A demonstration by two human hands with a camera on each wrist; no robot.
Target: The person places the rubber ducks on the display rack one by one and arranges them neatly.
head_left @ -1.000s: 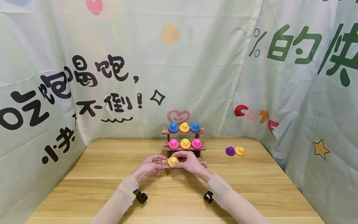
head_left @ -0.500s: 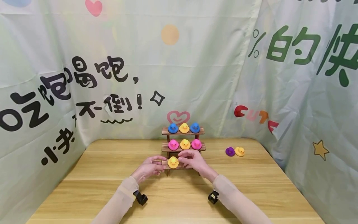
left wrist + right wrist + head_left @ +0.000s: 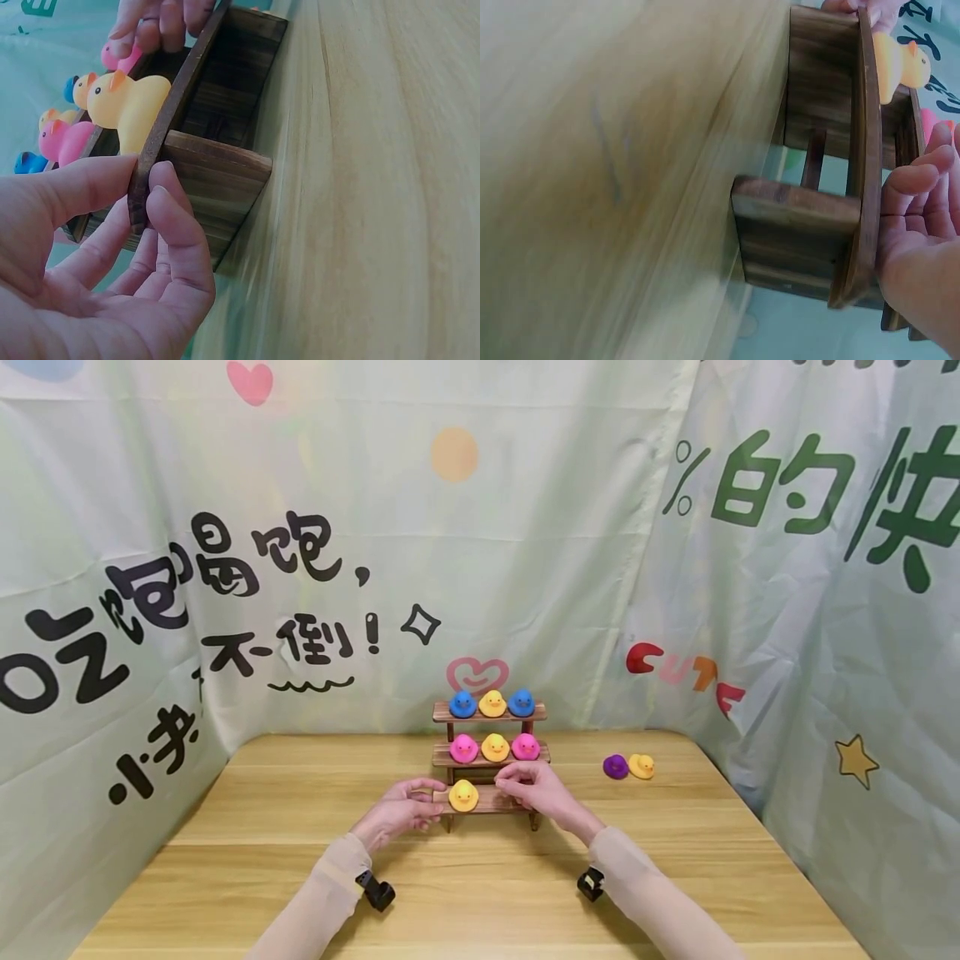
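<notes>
A three-tier wooden display stand (image 3: 491, 802) stands on the table. On its lowest step, toward the left end, sits a yellow rubber duck (image 3: 463, 796). My left hand (image 3: 401, 806) pinches that step's left end, thumb above and fingers below, as the left wrist view shows. Just right of the duck, over the same step, my right hand (image 3: 542, 793) hovers with loosely bent fingers and nothing in them. The middle step carries a pink duck (image 3: 463, 748), a yellow duck (image 3: 495, 747) and another pink one. Two blue ducks flank a yellow duck (image 3: 492, 703) on top.
A purple duck (image 3: 616, 767) and a yellow duck (image 3: 641, 766) lie on the wooden table (image 3: 450, 893), right of the stand. A printed pale curtain (image 3: 510, 568) hangs close behind the table and along both sides.
My right hand has let go of the yellow duck on the lowest step and drawn away to the right. My left hand has stayed at the step's end.
</notes>
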